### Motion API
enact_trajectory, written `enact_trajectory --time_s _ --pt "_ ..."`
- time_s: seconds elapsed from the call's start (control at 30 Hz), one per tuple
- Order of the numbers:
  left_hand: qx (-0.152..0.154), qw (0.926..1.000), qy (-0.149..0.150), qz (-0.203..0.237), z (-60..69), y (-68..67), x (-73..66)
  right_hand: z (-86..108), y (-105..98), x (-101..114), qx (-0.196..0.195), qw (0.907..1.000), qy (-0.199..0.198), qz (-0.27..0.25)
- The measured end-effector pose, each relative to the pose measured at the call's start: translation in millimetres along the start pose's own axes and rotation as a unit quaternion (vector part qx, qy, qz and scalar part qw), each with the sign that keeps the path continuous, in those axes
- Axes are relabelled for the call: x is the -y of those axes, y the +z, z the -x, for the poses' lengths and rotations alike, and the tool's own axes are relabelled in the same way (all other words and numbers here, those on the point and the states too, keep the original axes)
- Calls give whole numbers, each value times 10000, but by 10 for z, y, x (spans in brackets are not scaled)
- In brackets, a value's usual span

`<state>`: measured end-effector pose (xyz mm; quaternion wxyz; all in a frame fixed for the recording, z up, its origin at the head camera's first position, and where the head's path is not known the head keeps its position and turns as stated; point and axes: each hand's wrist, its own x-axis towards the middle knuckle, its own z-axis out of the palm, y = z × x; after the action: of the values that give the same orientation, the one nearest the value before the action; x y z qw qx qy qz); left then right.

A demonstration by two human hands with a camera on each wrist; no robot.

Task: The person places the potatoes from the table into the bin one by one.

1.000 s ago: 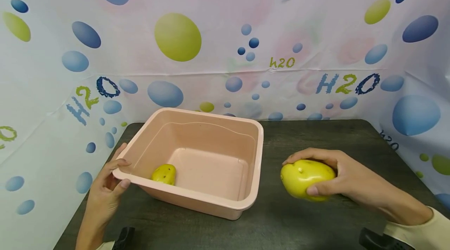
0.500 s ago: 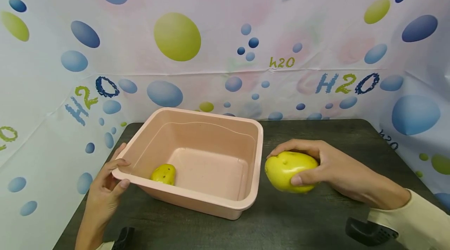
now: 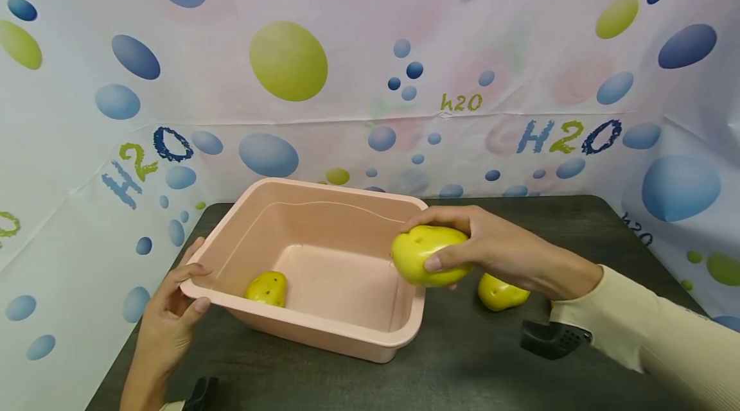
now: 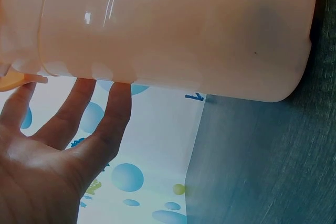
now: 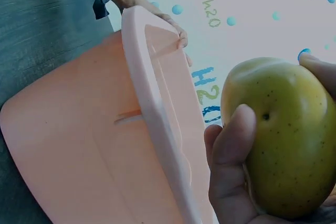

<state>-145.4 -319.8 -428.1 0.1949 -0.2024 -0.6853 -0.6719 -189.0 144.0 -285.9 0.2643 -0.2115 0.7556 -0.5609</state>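
Observation:
A pink plastic basin (image 3: 347, 334) stands on the dark table, and one yellow fruit (image 3: 268, 288) lies in its left part. My left hand (image 3: 167, 314) grips the basin's left front corner, thumb and fingers around the rim; in the left wrist view its fingers (image 4: 119, 111) touch the basin wall (image 4: 173, 35). With my right hand (image 3: 491, 247) I hold a large yellow fruit (image 3: 428, 257) over the basin's right rim. The right wrist view shows this fruit (image 5: 283, 135) with dark specks, gripped between thumb and fingers, beside the basin (image 5: 68, 135).
Another yellow fruit (image 3: 500, 293) rests on the table (image 3: 462, 359) right of the basin, under my right forearm. A sliver of something yellow shows beside my right sleeve. Behind the table hangs a white sheet (image 3: 347, 90) with coloured dots.
My right hand has moved left with its fruit, from beside the basin to over its right rim. The fruit on the table has come into view. My left hand keeps its grip.

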Motion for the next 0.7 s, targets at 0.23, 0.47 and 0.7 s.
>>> enact_trajectory --time_s 0.23,0.47,0.7 --pt "-45 9999 -89 92 5 8 -1 -289 80 88 166 9994 109 -282" --pt "25 10000 -51 55 -6 -14 9 -634 224 214 241 9984 308 -411" --pt "54 10000 37 -1 -14 3 11 -905 404 281 242 9965 318 -737"
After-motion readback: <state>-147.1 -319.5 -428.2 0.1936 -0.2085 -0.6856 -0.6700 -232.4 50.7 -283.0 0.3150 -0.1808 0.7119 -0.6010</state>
